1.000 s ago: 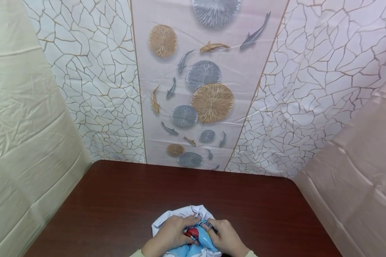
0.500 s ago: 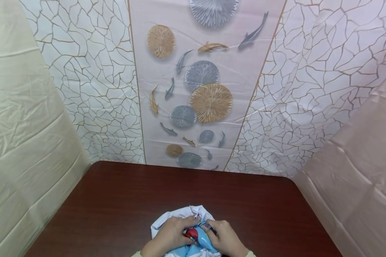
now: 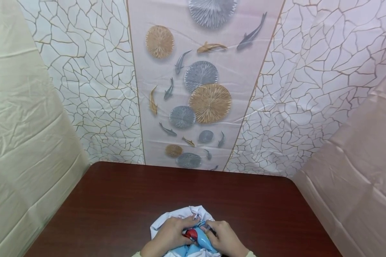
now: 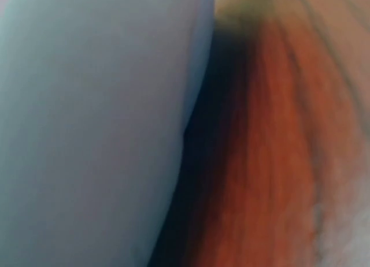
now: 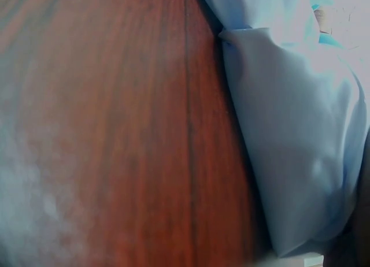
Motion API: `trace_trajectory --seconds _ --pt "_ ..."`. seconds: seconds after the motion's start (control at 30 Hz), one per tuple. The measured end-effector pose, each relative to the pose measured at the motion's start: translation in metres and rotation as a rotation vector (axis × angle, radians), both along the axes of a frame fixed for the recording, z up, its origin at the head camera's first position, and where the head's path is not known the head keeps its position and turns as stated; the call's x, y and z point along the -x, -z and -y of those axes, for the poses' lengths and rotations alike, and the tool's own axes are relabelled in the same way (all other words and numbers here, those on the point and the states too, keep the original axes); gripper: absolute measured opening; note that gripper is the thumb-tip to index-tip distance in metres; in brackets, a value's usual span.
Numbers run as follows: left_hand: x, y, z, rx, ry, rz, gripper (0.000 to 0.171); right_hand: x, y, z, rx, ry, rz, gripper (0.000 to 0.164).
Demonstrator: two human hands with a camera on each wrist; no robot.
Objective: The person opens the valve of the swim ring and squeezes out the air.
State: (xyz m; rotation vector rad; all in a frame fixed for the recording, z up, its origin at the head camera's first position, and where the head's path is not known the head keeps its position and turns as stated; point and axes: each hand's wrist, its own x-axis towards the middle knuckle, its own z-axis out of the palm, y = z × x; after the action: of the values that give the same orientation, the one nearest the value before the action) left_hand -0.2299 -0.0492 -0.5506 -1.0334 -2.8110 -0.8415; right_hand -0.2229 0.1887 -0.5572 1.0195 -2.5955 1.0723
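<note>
A bunched white cloth-like bundle (image 3: 167,215) lies at the table's near side, with glossy light-blue material (image 3: 204,240) and a red patch (image 3: 191,233) showing in its middle. My left hand (image 3: 171,232) grips the bundle from the left, thumb and fingers spread around the red patch. On the other side, my right hand (image 3: 225,236) pinches the blue material, beside a small dark part (image 3: 212,230) that I cannot identify. Smooth pale fabric (image 4: 92,140) fills much of the left wrist view. Folded whitish fabric (image 5: 295,122) shows in the right wrist view; neither wrist view shows fingers clearly.
The dark reddish-brown wooden table (image 3: 125,196) extends beyond and to both sides of the bundle. Behind it hangs a patterned curtain (image 3: 196,89) with fish and round motifs. Plain beige cloth walls (image 3: 29,142) stand along the left and right.
The head view has shifted very slightly. Both hands keep nearly the same place on the bundle, with only small movement of the right fingers at the blue material.
</note>
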Motion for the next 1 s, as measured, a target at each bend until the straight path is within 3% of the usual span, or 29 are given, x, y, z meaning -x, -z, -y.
trace_trajectory --seconds 0.63,0.83,1.0 --pt "0.0018 0.0037 0.0006 -0.010 0.000 -0.010 0.070 -0.0018 -0.0012 0.0005 -0.016 0.021 -0.006 0.035" --pt "0.0026 0.0060 0.0003 0.000 -0.012 0.014 0.071 -0.0020 -0.0014 0.0005 -0.021 0.022 0.009 0.034" --pt "0.0032 0.0065 0.0008 -0.004 -0.012 0.046 0.071 -0.0021 -0.0007 0.0003 -0.021 0.012 -0.037 0.033"
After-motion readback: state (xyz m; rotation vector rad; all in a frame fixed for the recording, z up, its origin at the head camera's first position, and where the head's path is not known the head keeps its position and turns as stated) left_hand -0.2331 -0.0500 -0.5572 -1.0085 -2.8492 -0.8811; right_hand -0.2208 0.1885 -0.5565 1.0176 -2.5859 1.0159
